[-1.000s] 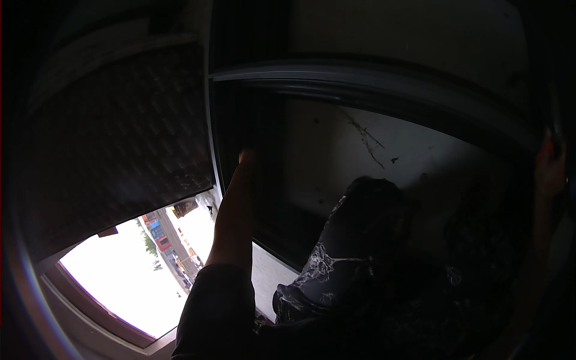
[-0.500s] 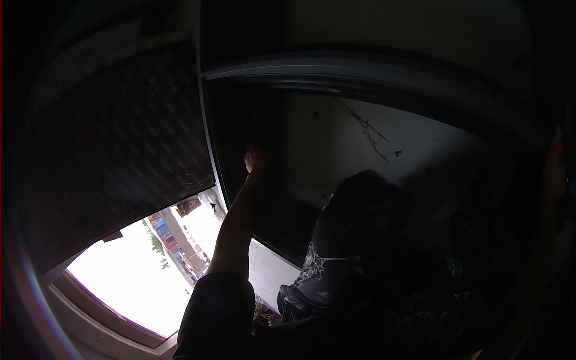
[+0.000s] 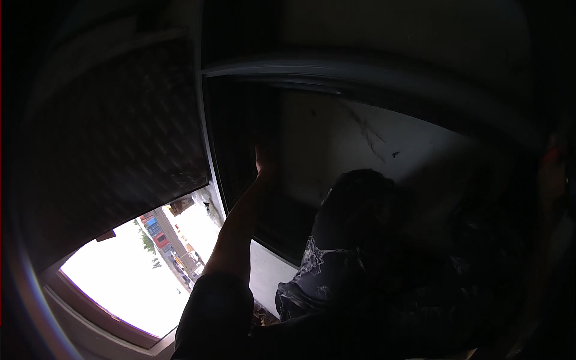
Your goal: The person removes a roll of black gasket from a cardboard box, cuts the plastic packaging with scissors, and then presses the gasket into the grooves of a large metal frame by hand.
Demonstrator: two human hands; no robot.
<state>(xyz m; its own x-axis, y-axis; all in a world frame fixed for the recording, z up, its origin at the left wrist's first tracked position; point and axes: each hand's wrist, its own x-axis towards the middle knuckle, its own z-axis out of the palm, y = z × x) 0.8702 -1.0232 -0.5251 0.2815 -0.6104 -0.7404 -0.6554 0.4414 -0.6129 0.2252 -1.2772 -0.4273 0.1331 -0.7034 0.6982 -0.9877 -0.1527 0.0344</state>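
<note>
- Head view: a dark frame [image 3: 336, 64] is seen across the upper middle and right, its rail curved by the lens; the left hand is placed below this rail, and the right hand near its far end.
- The left hand [image 3: 264, 161] is stretched forward from a dark sleeve [image 3: 216, 309] and is set against the dark area at the left of the frame; its fingers are mostly lost in shadow, so whether anything is gripped cannot be told.
- The right hand [image 3: 552, 157] is held at the far right edge, dimly lit; its grip, wide or narrow, cannot be told either.
- Below the rail, a pale surface [image 3: 414, 133] is marked by a thin dark streak [image 3: 369, 135] and a small dark speck [image 3: 395, 155].
- The pale surface is partly covered by a knee in dark, white-patterned trousers [image 3: 336, 240].
- At the left, a dark textured panel [image 3: 120, 132] is hung above a bright opening [image 3: 126, 282], through which small red and blue blocks and some greenery are seen.
</note>
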